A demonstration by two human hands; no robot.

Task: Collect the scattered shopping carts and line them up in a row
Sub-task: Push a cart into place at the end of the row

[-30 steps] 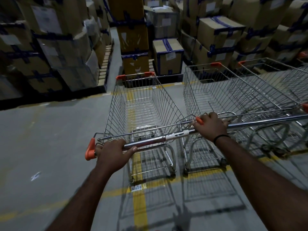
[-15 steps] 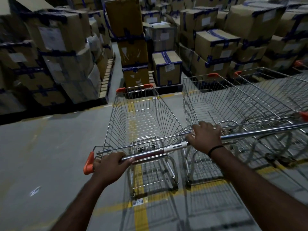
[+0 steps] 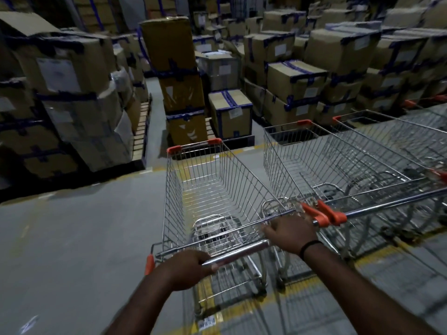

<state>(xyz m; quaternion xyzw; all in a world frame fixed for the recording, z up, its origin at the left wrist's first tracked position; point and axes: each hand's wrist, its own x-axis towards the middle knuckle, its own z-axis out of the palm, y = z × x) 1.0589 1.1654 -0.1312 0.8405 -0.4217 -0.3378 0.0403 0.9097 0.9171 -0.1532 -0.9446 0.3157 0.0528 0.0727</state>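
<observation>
A wire shopping cart [image 3: 212, 189] with orange corner caps stands straight ahead of me. My left hand [image 3: 186, 268] is wrapped around the left part of its chrome handle bar [image 3: 238, 252]. My right hand [image 3: 290, 234] grips the right part of the same bar, next to the orange end caps. A second cart [image 3: 321, 160] stands close beside it on the right, its handle end nearly touching. A third cart [image 3: 396, 139] stands further right, partly cut off by the frame edge.
Stacked cardboard boxes [image 3: 72, 97] on pallets line the left. A tall box stack [image 3: 179, 78] and more boxes [image 3: 302, 83] stand just beyond the carts' fronts. A yellow floor line [image 3: 210, 293] runs under the cart. Grey concrete floor [image 3: 72, 238] lies to the left.
The view has lifted and the cart has rolled forward, closer to the boxes. My right hand has slid left along the handle, and the orange end caps show beside it.
</observation>
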